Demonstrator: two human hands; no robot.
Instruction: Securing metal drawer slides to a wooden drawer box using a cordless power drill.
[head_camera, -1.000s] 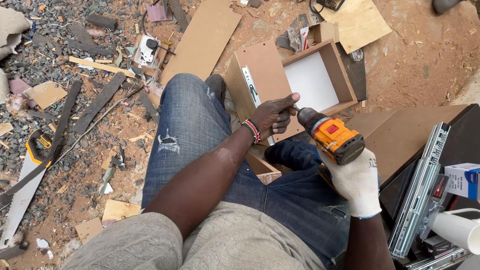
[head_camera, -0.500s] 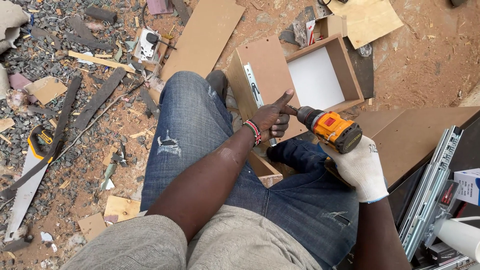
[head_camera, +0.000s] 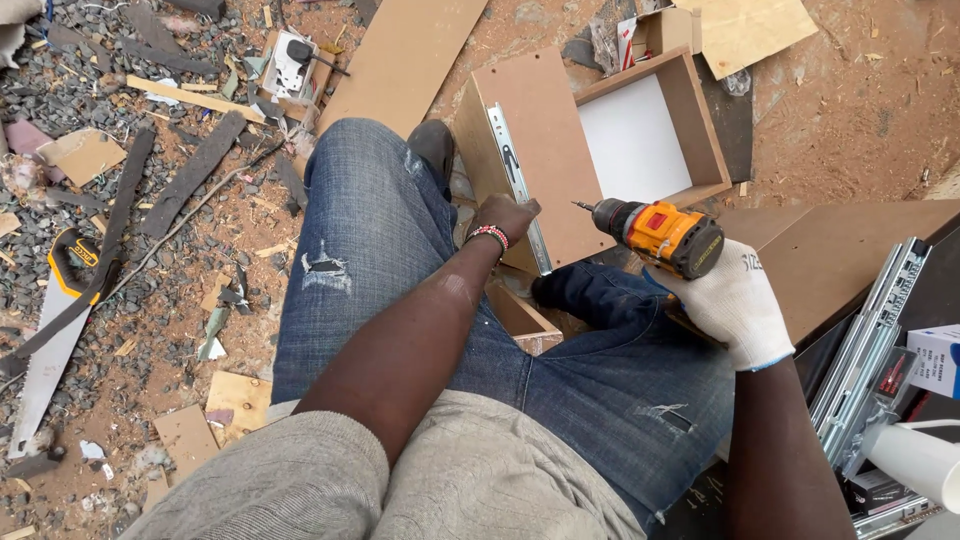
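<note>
Step in hand, judged: fixing the grey metal drawer slide (head_camera: 520, 190) to the brown fibreboard drawer box (head_camera: 600, 140), propped on the ground by the knees. Left hand (head_camera: 503, 217) curled, pressing the slide. Gloved right hand (head_camera: 735, 305) clenched around the orange cordless drill (head_camera: 655, 233), bit just short of the slide. Next calls for seating the bit squarely.

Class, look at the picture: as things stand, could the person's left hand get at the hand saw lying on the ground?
Probably not without letting go: the left hand grips the metal slide rail on the drawer box, and the hand saw lies far off, beyond the left knee.
</note>
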